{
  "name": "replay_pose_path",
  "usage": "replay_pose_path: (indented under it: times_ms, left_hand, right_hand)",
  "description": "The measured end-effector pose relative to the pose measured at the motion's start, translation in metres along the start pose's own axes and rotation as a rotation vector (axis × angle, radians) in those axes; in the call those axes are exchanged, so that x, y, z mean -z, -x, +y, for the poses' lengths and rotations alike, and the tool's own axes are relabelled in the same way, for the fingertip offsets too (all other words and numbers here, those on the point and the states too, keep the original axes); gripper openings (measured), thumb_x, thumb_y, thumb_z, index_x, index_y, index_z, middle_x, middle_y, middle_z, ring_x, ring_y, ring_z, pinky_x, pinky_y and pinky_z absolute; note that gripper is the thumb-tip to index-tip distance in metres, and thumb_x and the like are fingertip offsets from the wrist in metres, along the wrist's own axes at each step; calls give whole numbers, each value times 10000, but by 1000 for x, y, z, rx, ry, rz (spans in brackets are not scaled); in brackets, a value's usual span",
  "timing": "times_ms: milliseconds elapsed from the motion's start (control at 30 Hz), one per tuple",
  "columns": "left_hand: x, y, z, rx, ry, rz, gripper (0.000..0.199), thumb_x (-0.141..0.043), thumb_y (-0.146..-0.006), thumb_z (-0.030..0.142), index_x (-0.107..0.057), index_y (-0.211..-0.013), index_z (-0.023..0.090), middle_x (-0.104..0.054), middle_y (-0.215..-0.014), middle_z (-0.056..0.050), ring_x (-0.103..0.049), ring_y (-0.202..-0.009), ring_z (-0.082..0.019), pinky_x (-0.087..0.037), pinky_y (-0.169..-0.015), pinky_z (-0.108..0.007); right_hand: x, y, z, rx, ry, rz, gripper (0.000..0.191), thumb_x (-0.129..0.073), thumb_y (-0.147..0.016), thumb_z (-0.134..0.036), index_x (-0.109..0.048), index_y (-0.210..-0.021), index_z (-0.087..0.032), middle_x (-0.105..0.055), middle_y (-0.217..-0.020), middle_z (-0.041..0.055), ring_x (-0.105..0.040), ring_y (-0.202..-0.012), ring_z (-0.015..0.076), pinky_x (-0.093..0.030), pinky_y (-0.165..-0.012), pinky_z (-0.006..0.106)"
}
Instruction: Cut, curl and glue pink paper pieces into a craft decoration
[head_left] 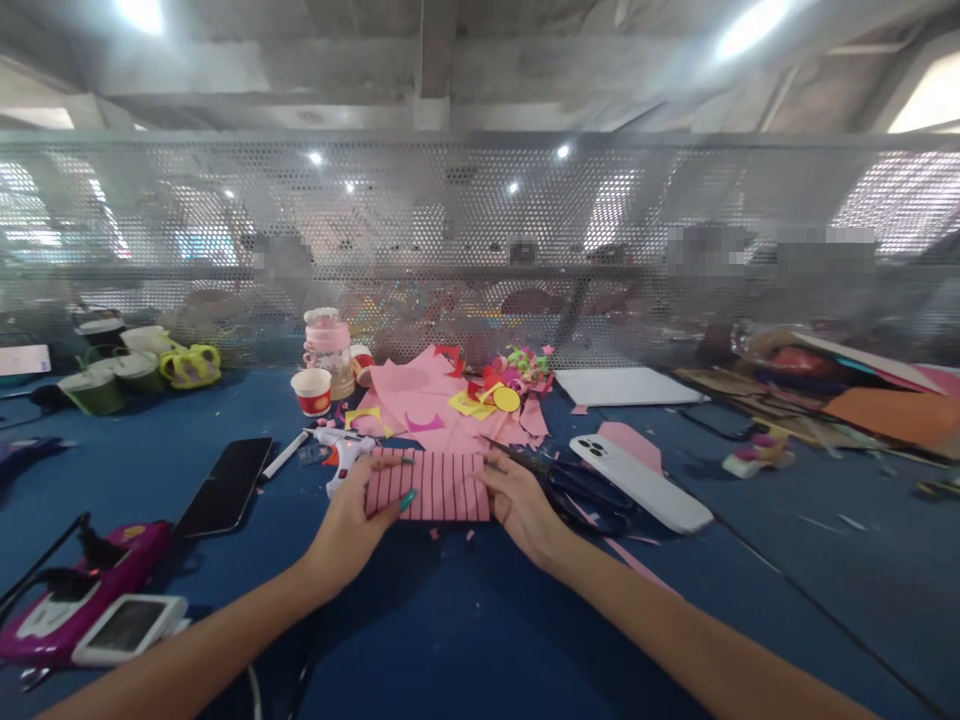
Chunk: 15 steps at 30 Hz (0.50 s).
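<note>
Between my two hands is a pink paper piece (448,487) with dark parallel lines across it, raised over the near side of the blue table. My left hand (349,520) grips its left end, thumb with a teal nail on the front face. At the right end, my right hand (523,505) pinches the edge. Just behind my left hand lies a white glue gun (346,455). Dark-handled scissors (585,495) rest beside my right hand, partly hidden by it. Beyond the striped paper spreads a heap of pink paper scraps (412,395).
A black phone (229,485) and a purple power strip (97,580) lie left. A paper cup (312,392) and pink-lidded bottle (328,350) stand behind. To the right are a white phone (645,485) and a white flat board (630,387). A perforated metal screen (465,230) bounds the table's back.
</note>
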<state>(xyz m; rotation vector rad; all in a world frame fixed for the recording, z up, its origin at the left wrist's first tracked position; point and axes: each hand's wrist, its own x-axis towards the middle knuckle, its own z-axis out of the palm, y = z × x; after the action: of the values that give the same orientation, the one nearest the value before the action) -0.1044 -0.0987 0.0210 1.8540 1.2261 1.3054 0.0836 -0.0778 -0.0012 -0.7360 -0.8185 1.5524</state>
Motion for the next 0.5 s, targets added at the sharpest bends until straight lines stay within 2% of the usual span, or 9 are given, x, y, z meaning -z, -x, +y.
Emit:
replay_pose_path:
  times_ms: [167, 233, 333, 400, 500]
  left_hand:
    - [0, -3, -5, 131, 189, 67, 258, -615, -653, 237, -540, -895, 187, -589, -942, -45, -556, -921, -211, -437, -834, -366]
    - [-2, -4, -4, 189, 324, 148, 368, -649, -608, 220, -501, -945, 205, -568, -983, -32, -585, -854, -189, -485, -759, -341]
    - [-5, -5, -1, 293, 600, 279, 655, -673, -556, 148, -354, -1104, 310, -523, -1079, 0, -612, -776, -138, -517, -704, -307]
    - [-8, -4, 0, 407, 756, 242, 665, -668, -558, 115, -345, -1104, 314, -566, -1008, 11, -622, -746, -121, -518, -712, -282]
    - [-13, -1, 1, 518, 835, 41, 441, -671, -579, 122, -487, -970, 208, -629, -875, -20, -630, -764, -143, -511, -737, -267]
  right_hand:
    - [-4, 3, -3, -51, -42, -99, 201, -666, -528, -135, -566, -699, -166, -664, -661, 2, -633, -676, 174, -501, -581, 265]
    - [-4, 3, -5, -52, -83, -85, 204, -646, -553, -126, -576, -739, -171, -669, -669, -4, -633, -654, 160, -507, -575, 259]
    - [-5, 4, -7, -55, -150, -90, 226, -616, -602, -119, -568, -811, -192, -674, -714, -13, -634, -658, 143, -513, -594, 256]
    - [-6, 5, -7, -54, -175, -125, 222, -607, -630, -130, -554, -831, -207, -675, -749, -16, -635, -682, 140, -514, -614, 257]
    - [-10, 9, -4, -46, -155, -189, 224, -617, -640, -152, -542, -842, -214, -671, -798, -11, -634, -734, 140, -508, -651, 253]
